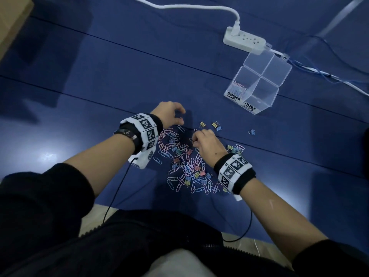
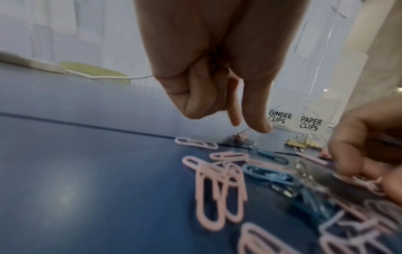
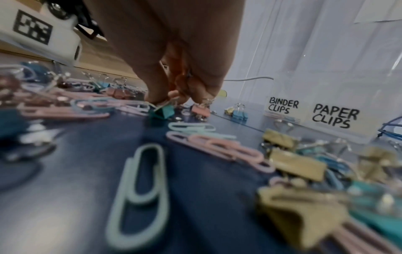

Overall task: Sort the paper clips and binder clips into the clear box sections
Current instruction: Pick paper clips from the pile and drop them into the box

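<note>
A mixed pile of pastel paper clips and small binder clips (image 1: 187, 162) lies on the blue surface in front of me. My right hand (image 1: 194, 139) reaches into the pile's far side and pinches the wire handle of a teal binder clip (image 3: 163, 110), which tilts on the surface. My left hand (image 1: 179, 116) hovers at the pile's far left with fingers curled. Its thumb and one fingertip (image 2: 256, 118) point down just above a pink binder clip (image 2: 240, 136), with nothing seen between them. The clear box (image 1: 275, 90) stands at the far right; some clips (image 1: 238, 88) lie in its BINDER CLIPS section.
Stray yellow binder clips (image 1: 202, 124) and a blue binder clip (image 1: 252, 131) lie between the pile and the box. A white power strip (image 1: 245, 40) with its cord sits behind the box, and thin blue cables (image 1: 319, 70) run off to the right.
</note>
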Motion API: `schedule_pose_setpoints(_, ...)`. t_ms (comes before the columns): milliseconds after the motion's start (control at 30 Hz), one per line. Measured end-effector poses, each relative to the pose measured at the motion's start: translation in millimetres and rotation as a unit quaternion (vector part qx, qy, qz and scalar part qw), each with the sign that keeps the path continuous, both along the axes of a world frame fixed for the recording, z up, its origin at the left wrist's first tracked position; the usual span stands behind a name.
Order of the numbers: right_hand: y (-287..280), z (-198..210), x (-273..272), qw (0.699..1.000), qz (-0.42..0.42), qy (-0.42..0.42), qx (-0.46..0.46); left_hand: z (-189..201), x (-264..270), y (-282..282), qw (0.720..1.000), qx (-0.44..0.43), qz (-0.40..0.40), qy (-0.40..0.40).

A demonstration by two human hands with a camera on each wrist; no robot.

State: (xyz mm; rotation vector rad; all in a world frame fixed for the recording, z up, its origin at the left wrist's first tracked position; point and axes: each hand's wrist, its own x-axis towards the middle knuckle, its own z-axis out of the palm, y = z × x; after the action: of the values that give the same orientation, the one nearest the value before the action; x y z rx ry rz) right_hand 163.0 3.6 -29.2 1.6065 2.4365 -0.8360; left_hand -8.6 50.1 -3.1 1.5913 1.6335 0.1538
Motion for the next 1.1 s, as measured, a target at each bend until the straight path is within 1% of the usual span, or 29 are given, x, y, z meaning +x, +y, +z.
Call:
schedule_pose_setpoints(67, -4.2, 1.4, 2.3, 1.000, -0.009, -0.012, -0.002, 0.6, -2.3, -2.5, 1.000, -0.011, -0.017, 0.023)
schedule_pose_setpoints(167, -12.0, 0.3, 6.1, 0.999, -0.026, -0.029, 0.004, 2.1, -15.7, -12.9, 0.995, -0.008, -0.055, 0.088)
schedule_pose_setpoints(233, -14.3, -1.6, 6.3, 0.998, -0.032, -0.050, 0.002, -1.3, -25.8, -24.1, 0.991, 0.007, -0.059, 0.119)
schedule_pose_setpoints(300, -15.1, -2.8, 4.1, 0.997, -0.031, -0.072, 0.007, -6.7, -32.0, -36.0, 0.989, -0.006, -0.059, 0.137)
schedule_pose_setpoints(367, -15.7, -3.4, 2.3, 0.996, -0.033, -0.076, 0.016, -11.6, -34.6, -44.6, 0.983, -0.032, -0.094, 0.153)
schedule_pose_setpoints(467, -15.5, -3.7, 3.8, 0.997, -0.027, -0.066, 0.019, -16.7, -33.0, -52.6, 0.970, -0.031, -0.160, 0.181)
schedule_pose_setpoints(500, -15.4, -3.6, 5.1, 0.998, -0.022, -0.062, 0.019, -19.6, -32.1, -54.8, 0.969, -0.025, -0.168, 0.179)
schedule_pose_setpoints(600, -15.2, -2.9, 8.4, 0.999, -0.006, -0.048, 0.017, -23.3, -29.9, -59.9, 0.976, -0.004, -0.148, 0.157)
schedule_pose_setpoints(733, -14.0, -0.4, 8.5, 0.998, 0.001, -0.065, 0.014, -24.7, -23.4, -68.3, 0.963, 0.023, -0.184, 0.198)
schedule_pose_setpoints(800, -14.4, 2.2, 5.9, 0.998, -0.001, -0.070, 0.007, -26.4, -17.2, -74.0, 0.959, 0.031, -0.196, 0.203)
schedule_pose_setpoints(933, -20.1, 3.6, 3.1, 0.998, -0.006, -0.062, 0.031, -26.2, -6.3, -76.9, 0.967, 0.025, -0.176, 0.184)
schedule_pose_setpoints(1033, -22.4, 1.3, 8.2, 0.998, -0.002, -0.058, 0.016, -23.8, 1.5, -72.6, 0.973, 0.020, -0.163, 0.165)
schedule_pose_setpoints(1100, -21.4, -1.9, 14.9, 0.999, -0.012, -0.039, 0.008, -23.0, 6.2, -67.2, 0.980, 0.015, -0.145, 0.135)
